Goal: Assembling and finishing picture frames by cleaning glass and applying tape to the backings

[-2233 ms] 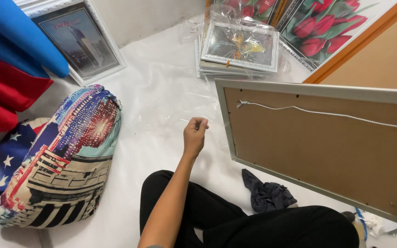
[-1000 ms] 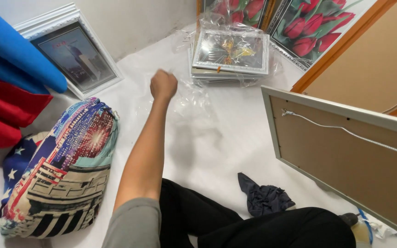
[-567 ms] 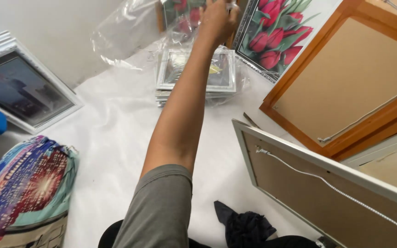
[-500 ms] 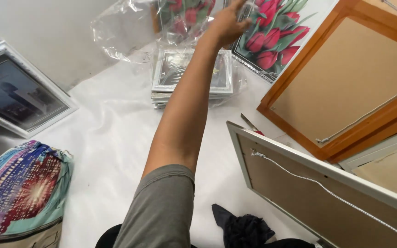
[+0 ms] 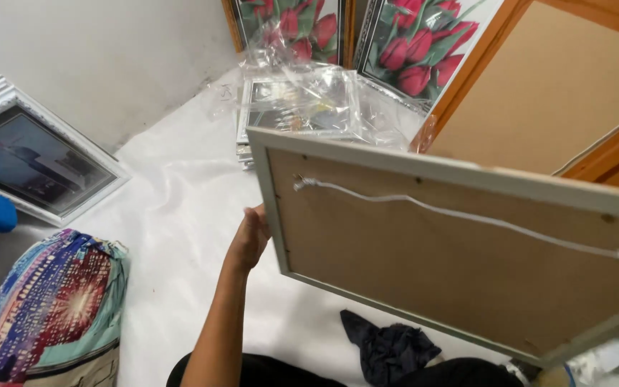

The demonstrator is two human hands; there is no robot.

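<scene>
Your left hand [image 5: 250,240] grips the left edge of the picture frame [image 5: 460,244], fingers wrapped behind the moulding and out of sight. The frame is held back-side toward you, off the floor, filling the centre and right of the frame. Its long axis runs from centre-left toward the right edge, dropping slightly to the lower right. The frame lies directly to the right of that hand. A white hanging cord [image 5: 467,218] crosses the brown backing board from the upper left fixing to the right edge.

Your right hand is not in view; it is probably supporting the far right end, but I cannot tell. The left hand is therefore the only one confirmed on the frame.

Surroundings, by place:
- Top centre: a stack of small frames [image 5: 291,115] on the white sheet [image 5: 180,208], under crumpled clear plastic wrap [image 5: 367,107].
- Top centre and top right: two tulip pictures [image 5: 417,50], red blooms, leaning upright.
- Upper right: a wooden-edged frame back [image 5: 560,86], orange-brown.
- Left edge: a white ornate frame [image 5: 34,161] with a dark print, leaning on the wall.
- Lower left: a multicoloured cushion [image 5: 48,308].
- Bottom centre: a dark cloth [image 5: 388,351], below the held frame.
</scene>
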